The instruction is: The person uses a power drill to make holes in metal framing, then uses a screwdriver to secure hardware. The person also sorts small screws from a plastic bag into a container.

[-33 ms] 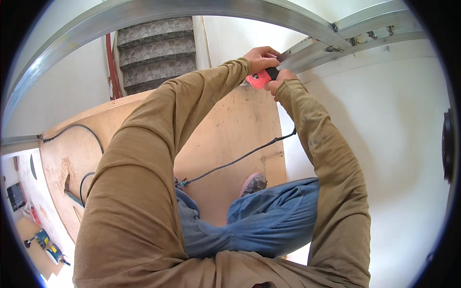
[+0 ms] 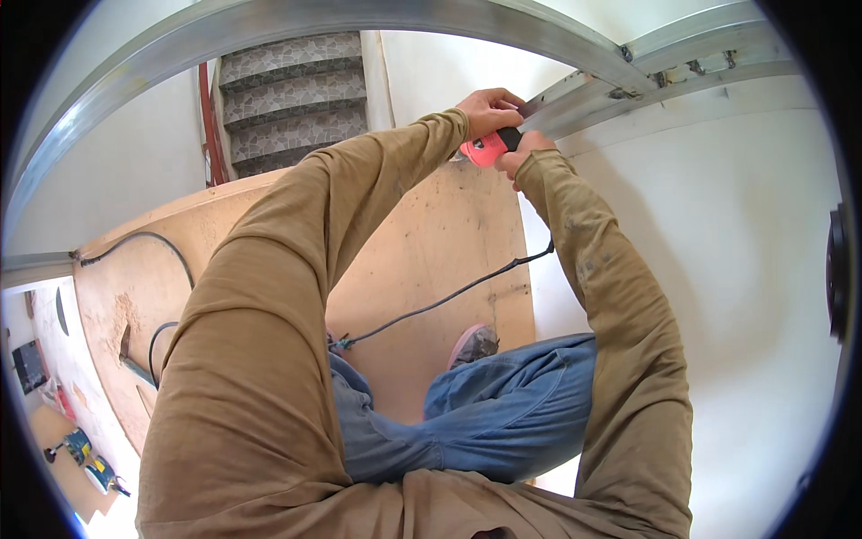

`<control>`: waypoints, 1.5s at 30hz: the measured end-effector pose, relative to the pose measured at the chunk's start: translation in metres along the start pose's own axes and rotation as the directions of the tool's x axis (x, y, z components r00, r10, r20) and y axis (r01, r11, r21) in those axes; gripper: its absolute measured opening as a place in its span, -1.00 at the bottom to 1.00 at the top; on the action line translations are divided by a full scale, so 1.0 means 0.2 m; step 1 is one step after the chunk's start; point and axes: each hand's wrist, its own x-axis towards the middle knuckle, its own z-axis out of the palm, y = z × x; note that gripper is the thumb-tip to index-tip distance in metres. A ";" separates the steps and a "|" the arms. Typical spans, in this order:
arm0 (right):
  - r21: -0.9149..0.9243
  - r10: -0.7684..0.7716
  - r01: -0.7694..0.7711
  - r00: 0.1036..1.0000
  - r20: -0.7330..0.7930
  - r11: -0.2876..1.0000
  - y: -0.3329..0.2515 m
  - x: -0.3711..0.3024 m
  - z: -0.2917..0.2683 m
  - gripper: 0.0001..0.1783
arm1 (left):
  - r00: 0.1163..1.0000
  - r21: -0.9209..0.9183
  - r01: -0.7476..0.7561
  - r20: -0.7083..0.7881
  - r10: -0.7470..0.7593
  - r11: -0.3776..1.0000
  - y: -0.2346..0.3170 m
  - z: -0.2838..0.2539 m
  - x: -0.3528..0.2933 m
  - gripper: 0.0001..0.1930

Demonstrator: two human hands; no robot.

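Note:
Up ahead, my right hand [image 2: 530, 153] is closed round a rounded red-pink and black tool [image 2: 485, 149]; its exact kind does not show. Just above it, my left hand [image 2: 491, 111] has its fingers bent against the end of a grey metal frame bar [image 2: 570, 101], thumb close over the tool. The fingertips of both hands are partly hidden. A dark cord [image 2: 449, 298] with a taped joint runs from beside my foot up behind my right forearm, where its end is lost to view.
Plywood boarding [image 2: 422, 234] lies below me, with a hammer [image 2: 127, 350], wood dust and a black cable [image 2: 153, 235] at left. Beyond its far edge are tiled stairs [image 2: 292, 103]. A metal beam [image 2: 359, 20] arches across the top. Green power tools [image 2: 79, 446] sit lower left.

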 end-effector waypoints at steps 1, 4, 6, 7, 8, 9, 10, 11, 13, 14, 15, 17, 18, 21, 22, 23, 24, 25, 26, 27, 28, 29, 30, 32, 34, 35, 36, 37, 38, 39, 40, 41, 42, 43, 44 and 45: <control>0.005 0.001 -0.001 1.000 0.001 1.000 0.00 -0.01 0.00 -0.72 | 1.000 -0.007 0.010 -0.002 -0.010 1.000 0.00 0.01 0.00 -0.46; 0.000 0.004 -0.004 1.000 0.008 1.000 0.00 -0.02 -0.01 -0.70 | 0.999 -0.005 0.044 -0.001 -0.044 0.999 0.01 0.02 -0.02 -0.46; -0.024 0.009 -0.009 1.000 0.020 1.000 -0.02 -0.03 -0.01 -0.69 | 0.999 0.019 0.054 -0.011 -0.053 0.998 0.03 0.01 -0.03 -0.46; -0.034 0.009 -0.008 1.000 0.022 0.999 -0.03 -0.03 -0.02 -0.69 | 0.999 0.027 0.043 -0.011 -0.042 0.999 0.03 0.01 -0.03 -0.46; -0.051 0.008 -0.007 1.000 0.024 0.999 -0.04 -0.04 -0.02 -0.68 | 0.999 0.034 0.032 -0.012 -0.032 0.999 0.04 0.01 -0.03 -0.45; -0.068 0.007 -0.005 1.000 0.026 0.998 -0.04 -0.04 -0.02 -0.66 | 0.999 0.034 0.029 -0.016 -0.029 0.999 0.04 0.00 -0.04 -0.45; -0.070 0.005 -0.003 1.000 0.025 0.998 -0.04 -0.03 -0.01 -0.66 | 0.999 0.034 0.032 -0.016 -0.031 0.999 0.04 0.00 -0.04 -0.45; -0.100 0.008 -0.008 1.000 0.004 0.995 -0.04 -0.03 0.00 -0.65 | 0.999 0.034 0.035 -0.016 -0.034 0.999 0.04 0.00 -0.04 -0.45; -0.132 0.009 -0.012 1.000 -0.018 0.991 -0.03 -0.01 0.02 -0.63 | 0.999 0.029 0.038 -0.013 -0.037 0.999 0.04 0.01 -0.04 -0.45; -0.126 0.008 -0.012 1.000 -0.027 0.992 -0.02 -0.01 0.03 -0.62 | 0.999 0.026 0.043 -0.007 -0.043 0.999 0.04 0.01 -0.04 -0.46; -0.121 0.008 -0.012 0.999 -0.036 0.993 0.00 0.00 0.03 -0.60 | 0.999 0.025 0.041 -0.007 -0.041 0.999 0.03 0.02 -0.03 -0.46; -0.130 0.011 -0.014 1.000 -0.025 0.991 -0.01 0.00 0.04 -0.60 | 0.999 0.056 0.041 -0.005 -0.041 0.998 0.02 0.01 -0.04 -0.46; -0.136 0.017 -0.019 1.000 -0.016 0.991 -0.02 0.00 0.04 -0.59 | 0.999 0.056 0.040 -0.008 -0.040 0.998 0.02 0.00 -0.04 -0.46; -0.129 0.022 -0.023 1.000 -0.010 0.991 -0.03 0.00 0.04 -0.59 | 1.000 0.040 0.024 -0.001 -0.024 0.999 0.03 -0.01 -0.04 -0.47; -0.131 0.019 -0.021 1.000 -0.015 0.991 -0.02 0.01 0.04 -0.59 | 1.000 0.034 0.021 -0.001 -0.021 0.999 0.02 -0.01 -0.04 -0.47; -0.132 0.021 -0.023 1.000 -0.014 0.991 -0.02 0.01 0.04 -0.61 | 1.000 0.028 0.019 0.000 -0.019 0.999 0.02 -0.01 -0.04 -0.47; -0.132 0.024 -0.025 1.000 -0.013 0.991 -0.01 0.02 0.04 -0.63 | 1.000 0.028 0.012 -0.002 -0.012 1.000 0.01 -0.01 -0.03 -0.47; -0.134 0.018 -0.020 1.000 -0.012 0.991 -0.02 0.01 0.03 -0.63 | 1.000 0.027 0.016 -0.010 -0.016 0.999 0.01 -0.01 -0.04 -0.47; -0.099 0.018 -0.018 1.000 0.000 0.995 -0.03 0.00 0.02 -0.65 | 1.000 0.026 0.020 -0.018 -0.019 0.999 0.02 -0.01 -0.04 -0.47; -0.083 0.017 -0.016 1.000 0.007 0.996 -0.03 -0.01 0.01 -0.66 | 1.000 0.027 0.018 -0.024 -0.018 0.999 0.02 -0.01 -0.03 -0.47; -0.066 0.020 -0.019 1.000 0.013 0.998 -0.02 -0.01 0.00 -0.67 | 1.000 0.035 0.011 -0.030 -0.010 0.999 0.03 0.00 -0.03 -0.47; -0.054 0.008 -0.008 1.000 -0.003 0.999 -0.01 -0.01 0.00 -0.68 | 0.999 0.042 0.003 -0.035 -0.001 0.999 0.04 0.01 -0.03 -0.48; -0.048 0.004 -0.005 1.000 -0.011 0.999 0.00 -0.01 -0.01 -0.68 | 0.999 0.040 0.003 -0.034 -0.002 0.999 0.05 0.02 -0.03 -0.48; 0.024 0.017 -0.017 1.000 0.016 1.000 -0.03 -0.07 -0.04 -0.69 | 0.999 0.032 0.017 -0.038 -0.015 0.999 0.08 0.03 -0.04 -0.48; 0.090 0.033 -0.037 0.998 0.047 0.995 -0.07 -0.12 -0.08 -0.69 | 0.998 0.037 0.040 -0.042 -0.039 0.999 0.10 0.03 -0.05 -0.47; 0.086 0.040 -0.044 0.998 0.051 0.995 -0.08 -0.13 -0.10 -0.68 | 0.998 0.029 0.032 -0.048 -0.030 0.999 0.11 0.03 -0.05 -0.46; 0.081 0.047 -0.051 0.997 0.056 0.995 -0.09 -0.13 -0.11 -0.68 | 0.998 0.021 0.024 -0.055 -0.023 1.000 0.12 0.03 -0.04 -0.44; 0.083 0.053 -0.058 0.997 0.052 0.995 -0.08 -0.13 -0.12 -0.68 | 0.999 0.031 0.014 -0.043 -0.012 0.999 0.14 0.04 -0.04 -0.41; 0.092 0.068 -0.072 0.997 0.048 0.993 -0.06 -0.13 -0.14 -0.68 | 0.999 0.031 0.013 -0.035 -0.012 0.999 0.17 0.06 -0.04 -0.41; 0.100 0.082 -0.086 0.996 0.043 0.991 -0.05 -0.14 -0.15 -0.67 | 0.999 0.047 0.002 -0.039 0.000 0.999 0.19 0.07 -0.04 -0.41; 0.103 0.081 -0.085 0.996 0.042 0.991 -0.06 -0.16 -0.17 -0.67 | 0.999 0.066 -0.008 -0.050 0.012 0.998 0.21 0.07 -0.04 -0.40; 0.133 0.066 -0.071 0.997 0.043 0.989 -0.06 -0.18 -0.19 -0.67 | 0.999 0.078 -0.029 -0.038 0.032 0.997 0.24 0.07 -0.04 -0.40; 0.163 0.051 -0.058 0.998 0.044 0.985 -0.07 -0.20 -0.22 -0.67 | 0.999 0.081 -0.030 -0.035 0.033 0.996 0.26 0.07 -0.05 -0.40; 0.168 0.051 -0.057 0.998 0.040 0.984 -0.10 -0.24 -0.25 -0.67 | 1.000 0.061 -0.023 -0.016 0.024 0.998 0.29 0.06 -0.05 -0.38; 0.172 0.053 -0.061 0.997 0.054 0.983 -0.12 -0.29 -0.29 -0.64 | 1.000 0.040 -0.013 0.007 0.013 0.999 0.31 0.07 -0.06 -0.36; 0.176 0.055 -0.066 0.996 0.067 0.982 -0.13 -0.34 -0.33 -0.61 | 0.999 0.011 0.013 0.041 -0.013 1.000 0.33 0.08 -0.07 -0.28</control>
